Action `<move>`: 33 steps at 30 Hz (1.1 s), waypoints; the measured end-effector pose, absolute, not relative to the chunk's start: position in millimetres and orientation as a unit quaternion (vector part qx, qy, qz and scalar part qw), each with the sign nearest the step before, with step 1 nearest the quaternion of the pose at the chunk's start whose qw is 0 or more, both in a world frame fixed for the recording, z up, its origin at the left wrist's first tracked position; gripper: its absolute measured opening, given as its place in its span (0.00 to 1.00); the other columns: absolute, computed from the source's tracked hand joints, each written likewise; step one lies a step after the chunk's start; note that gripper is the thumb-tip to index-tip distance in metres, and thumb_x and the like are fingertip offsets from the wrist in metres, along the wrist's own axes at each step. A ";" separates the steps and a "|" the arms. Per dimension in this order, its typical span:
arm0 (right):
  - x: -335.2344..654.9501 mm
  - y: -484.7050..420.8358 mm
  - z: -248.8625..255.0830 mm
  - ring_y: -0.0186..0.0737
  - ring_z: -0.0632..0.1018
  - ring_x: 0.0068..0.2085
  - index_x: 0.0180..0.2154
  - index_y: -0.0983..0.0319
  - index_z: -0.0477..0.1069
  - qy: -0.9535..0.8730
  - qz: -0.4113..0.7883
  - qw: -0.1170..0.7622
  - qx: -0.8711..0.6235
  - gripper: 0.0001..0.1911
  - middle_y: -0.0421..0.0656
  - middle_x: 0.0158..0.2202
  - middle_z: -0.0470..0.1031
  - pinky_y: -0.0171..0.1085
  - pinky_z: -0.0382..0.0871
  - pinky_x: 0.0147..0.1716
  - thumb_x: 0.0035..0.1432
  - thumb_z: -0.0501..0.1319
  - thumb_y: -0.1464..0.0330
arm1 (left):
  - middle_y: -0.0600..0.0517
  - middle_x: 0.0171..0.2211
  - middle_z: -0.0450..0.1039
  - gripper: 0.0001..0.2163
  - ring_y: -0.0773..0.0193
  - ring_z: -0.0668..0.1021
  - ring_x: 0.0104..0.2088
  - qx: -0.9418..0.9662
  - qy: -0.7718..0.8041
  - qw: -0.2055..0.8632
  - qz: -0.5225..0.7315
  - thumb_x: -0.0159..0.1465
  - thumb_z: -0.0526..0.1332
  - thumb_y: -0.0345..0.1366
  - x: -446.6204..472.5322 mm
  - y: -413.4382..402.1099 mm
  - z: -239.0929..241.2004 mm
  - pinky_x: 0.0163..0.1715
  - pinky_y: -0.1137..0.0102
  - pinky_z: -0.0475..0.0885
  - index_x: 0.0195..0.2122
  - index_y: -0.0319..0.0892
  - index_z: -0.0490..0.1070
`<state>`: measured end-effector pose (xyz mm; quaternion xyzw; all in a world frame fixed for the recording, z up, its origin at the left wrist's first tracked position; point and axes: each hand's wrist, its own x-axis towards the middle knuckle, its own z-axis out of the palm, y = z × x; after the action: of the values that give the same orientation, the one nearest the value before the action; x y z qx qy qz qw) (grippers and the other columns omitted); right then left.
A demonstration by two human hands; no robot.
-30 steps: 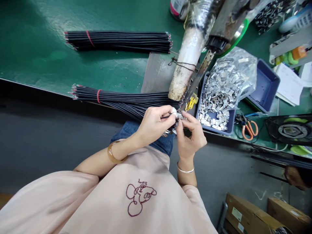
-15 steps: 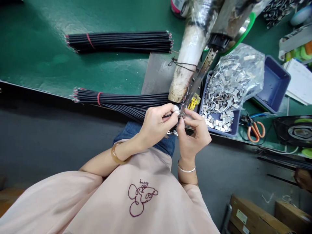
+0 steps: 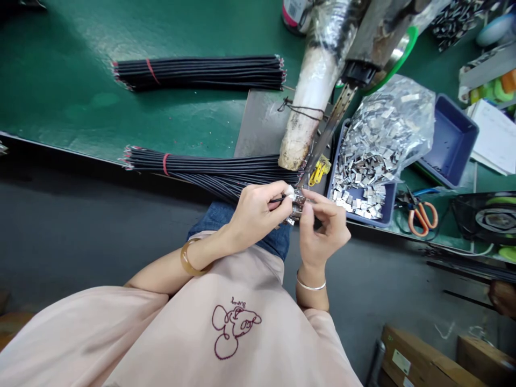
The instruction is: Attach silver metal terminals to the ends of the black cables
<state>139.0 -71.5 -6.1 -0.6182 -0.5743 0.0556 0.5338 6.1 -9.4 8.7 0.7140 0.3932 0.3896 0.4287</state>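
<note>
Left hand: its grip is pinched shut, thumb and forefinger together on a thin black wire, just below the middle of the frame; an amber bangle circles the wrist.
Right hand: its grip is closed, fingertips together on a small silvery metal clip, touching the wire's end; a thin silver bracelet sits on the wrist.
Thin black wire: smooth and round-sheathed. Only a short stretch shows, its long axis running left to right, its end pointing right into the clip.
Near bundle of black wires: long, straight and matte, tied with a red band. It lies left to right along the edge of the green matte worktop, just above the hands.
Far bundle of black wires: the same make, parallel to the near one, in the upper left of the frame.
White wrapped cylinder: cloth-like, grubby and slanted, its tip just above the hands.
Blue plastic tray: rectangular, holding flat shiny metal clips, right of the hands.
Clear plastic bag of clips: crinkled, spilling into the tray.
Orange-handled scissors: lying flat on the worktop, right of the tray.
Change from half a second ago: both grips stay closed, and the spot where the hands meet sits slightly lower, further from the cylinder's tip.
</note>
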 end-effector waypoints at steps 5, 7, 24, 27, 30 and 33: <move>147.8 -78.4 3.3 0.31 0.71 0.16 0.40 0.56 0.68 -0.498 -0.077 0.631 -0.590 0.03 0.33 0.24 0.73 0.33 0.60 0.12 0.67 0.61 0.65 | 0.55 0.23 0.72 0.05 0.73 0.69 0.23 0.747 0.300 0.454 0.382 0.63 0.62 0.28 -10.6 -14.6 4.1 0.26 0.75 0.65 0.31 0.37 0.77; 154.6 -79.3 6.7 0.32 0.73 0.18 0.38 0.56 0.70 -0.508 -0.094 0.585 -0.625 0.04 0.34 0.24 0.73 0.34 0.63 0.16 0.66 0.63 0.65 | 0.52 0.27 0.76 0.04 0.70 0.74 0.27 0.730 0.292 0.473 0.399 0.63 0.64 0.29 -16.9 -15.6 1.1 0.29 0.75 0.69 0.32 0.37 0.78; 163.6 -97.5 19.9 0.30 0.76 0.27 0.38 0.60 0.70 -0.755 0.143 0.195 -0.609 0.04 0.38 0.32 0.78 0.32 0.66 0.29 0.68 0.59 0.71 | 0.44 0.35 0.71 0.14 0.54 0.71 0.38 0.884 0.335 0.089 0.312 0.71 0.54 0.31 -7.5 40.6 -19.7 0.39 0.60 0.69 0.32 0.37 0.77; 175.9 -93.7 26.2 0.30 0.75 0.24 0.39 0.58 0.73 -0.684 -0.025 0.362 -0.633 0.02 0.36 0.30 0.78 0.32 0.65 0.25 0.66 0.62 0.71 | 0.42 0.38 0.72 0.13 0.53 0.72 0.39 0.888 0.339 0.074 0.300 0.70 0.53 0.29 -9.8 34.0 -17.6 0.40 0.59 0.70 0.33 0.37 0.76; 195.6 -87.0 35.1 0.32 0.67 0.18 0.42 0.58 0.72 -0.567 -0.192 0.468 -0.650 0.04 0.34 0.22 0.68 0.35 0.56 0.19 0.64 0.62 0.67 | 0.40 0.40 0.73 0.11 0.51 0.72 0.41 0.891 0.351 0.080 0.277 0.69 0.53 0.27 -12.6 28.0 -13.9 0.42 0.58 0.70 0.35 0.37 0.75; 220.0 -79.9 38.8 0.37 0.72 0.21 0.47 0.59 0.69 -0.548 -0.121 0.400 -0.725 0.09 0.36 0.23 0.70 0.37 0.64 0.24 0.66 0.59 0.65 | 0.40 0.40 0.72 0.09 0.49 0.72 0.42 0.888 0.358 0.101 0.269 0.69 0.53 0.27 -13.7 25.4 -10.7 0.43 0.56 0.70 0.36 0.37 0.73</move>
<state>220.0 -79.9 38.8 -0.7248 -0.5475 -0.1211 0.4003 -13.7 25.4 -10.7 0.8885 0.3581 0.2687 0.1007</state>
